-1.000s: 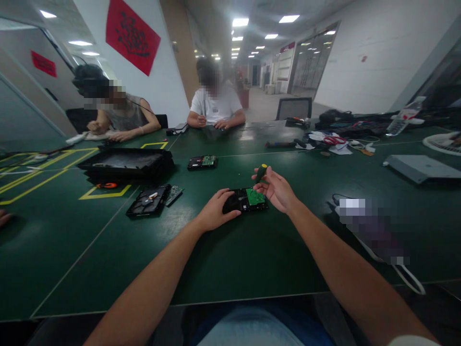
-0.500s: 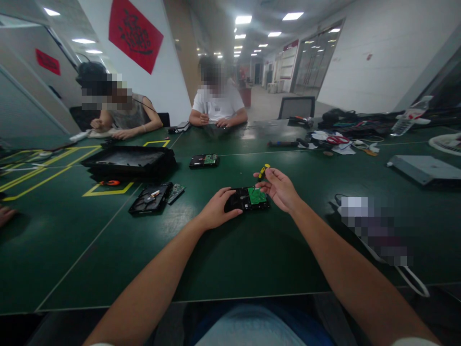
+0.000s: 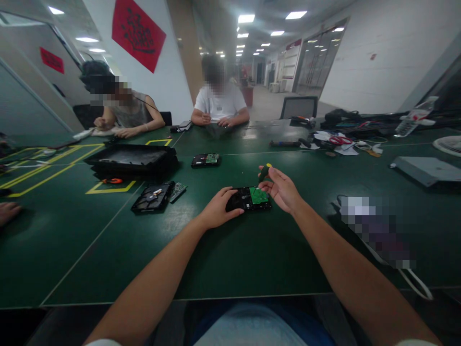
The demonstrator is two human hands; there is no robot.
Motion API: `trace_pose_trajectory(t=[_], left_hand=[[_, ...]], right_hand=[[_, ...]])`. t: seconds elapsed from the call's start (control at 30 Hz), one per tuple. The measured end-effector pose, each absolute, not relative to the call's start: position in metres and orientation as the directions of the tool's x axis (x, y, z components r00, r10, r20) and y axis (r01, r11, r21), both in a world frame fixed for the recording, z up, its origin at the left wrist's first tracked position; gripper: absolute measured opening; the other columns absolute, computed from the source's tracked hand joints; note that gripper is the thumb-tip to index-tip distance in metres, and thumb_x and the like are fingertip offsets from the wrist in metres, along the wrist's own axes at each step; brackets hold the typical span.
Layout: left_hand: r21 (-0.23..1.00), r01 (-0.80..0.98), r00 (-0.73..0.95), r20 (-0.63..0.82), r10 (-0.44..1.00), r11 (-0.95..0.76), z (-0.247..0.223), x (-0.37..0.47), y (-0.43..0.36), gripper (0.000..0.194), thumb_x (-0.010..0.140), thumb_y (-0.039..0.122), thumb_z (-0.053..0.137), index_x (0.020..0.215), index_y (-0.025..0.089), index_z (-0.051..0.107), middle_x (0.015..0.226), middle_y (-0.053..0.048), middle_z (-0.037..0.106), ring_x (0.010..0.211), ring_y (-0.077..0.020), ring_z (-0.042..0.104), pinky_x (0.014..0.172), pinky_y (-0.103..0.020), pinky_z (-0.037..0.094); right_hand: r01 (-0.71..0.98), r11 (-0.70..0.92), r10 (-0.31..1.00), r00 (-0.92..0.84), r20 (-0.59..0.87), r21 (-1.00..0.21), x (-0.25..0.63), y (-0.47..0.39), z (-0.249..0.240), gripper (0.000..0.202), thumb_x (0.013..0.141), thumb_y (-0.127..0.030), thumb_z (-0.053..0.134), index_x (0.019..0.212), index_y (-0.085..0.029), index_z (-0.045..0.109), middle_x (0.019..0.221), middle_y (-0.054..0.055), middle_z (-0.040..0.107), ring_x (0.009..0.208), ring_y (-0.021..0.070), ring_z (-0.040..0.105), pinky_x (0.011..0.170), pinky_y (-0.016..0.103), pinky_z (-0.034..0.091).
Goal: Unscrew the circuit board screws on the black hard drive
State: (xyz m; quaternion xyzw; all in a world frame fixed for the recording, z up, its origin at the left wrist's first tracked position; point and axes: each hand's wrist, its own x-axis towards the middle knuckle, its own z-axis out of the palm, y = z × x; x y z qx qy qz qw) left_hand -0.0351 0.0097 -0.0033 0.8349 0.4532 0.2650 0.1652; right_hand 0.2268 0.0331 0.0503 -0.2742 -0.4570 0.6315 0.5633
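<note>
A black hard drive (image 3: 247,203) with a green circuit board (image 3: 258,195) facing up lies flat on the table in front of me. My left hand (image 3: 220,207) grips its left end, thumb along the near edge and fingers over the far side. In my right hand (image 3: 283,188) is a small screwdriver (image 3: 264,173) with a dark and yellow handle, pinched between the fingers. It stands nearly upright over the green board, its tip pointing down at it. Whether the tip sits in a screw is too small to tell.
Left of my hands lie another drive (image 3: 153,198) and a loose circuit board (image 3: 177,191). Beyond are a third drive (image 3: 205,160) and a black tray (image 3: 135,161). A pixelated pouch-like item (image 3: 376,230) and a grey metal box (image 3: 427,170) are at right. Two people sit across the table.
The screwdriver handle has turned in my right fingers, showing more dark and less yellow. My left hand stays on the hard drive. The whole view has shifted slightly.
</note>
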Motion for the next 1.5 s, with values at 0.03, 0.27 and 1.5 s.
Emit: trace_pose_trajectory(t=[0.03,0.27,1.5], left_hand=[[0.516,0.670,0.450,0.290,0.845,-0.534,-0.0033,-0.0352,0.0096,0.075,0.089,0.057,0.073,0.150,0.021,0.049,0.157,-0.016,0.046,0.145,-0.0348,0.048,0.123,-0.053,0.041],[0.516,0.671,0.453,0.283,0.845,-0.532,-0.0053,-0.0357,0.0102,0.076,0.089,0.058,0.073,0.151,0.023,0.048,0.158,-0.016,0.045,0.145,-0.0345,0.048,0.124,-0.052,0.040],[0.518,0.671,0.450,0.284,0.847,-0.530,-0.0042,-0.0361,0.0099,0.074,0.089,0.058,0.072,0.150,0.023,0.049,0.157,-0.015,0.046,0.145,-0.0346,0.048,0.123,-0.053,0.040]], right_hand=[[-0.458,0.053,0.963,-0.211,0.166,-0.888,0.2271,0.0337,0.0498,0.038,0.087,-0.050,0.080,0.114,-0.024,0.074,0.100,0.002,0.076,0.071,0.0109,0.072,0.061,0.021,0.058],[-0.476,0.038,0.965,-0.210,0.155,-0.879,0.2276,0.0370,0.0475,0.037,0.091,-0.053,0.075,0.112,-0.023,0.072,0.107,0.006,0.079,0.086,0.0170,0.078,0.074,0.026,0.064],[-0.413,0.060,0.967,-0.203,0.157,-0.909,0.2260,0.0326,0.0508,0.035,0.087,-0.051,0.079,0.111,-0.026,0.071,0.106,0.003,0.076,0.071,0.0120,0.070,0.053,0.021,0.052]])
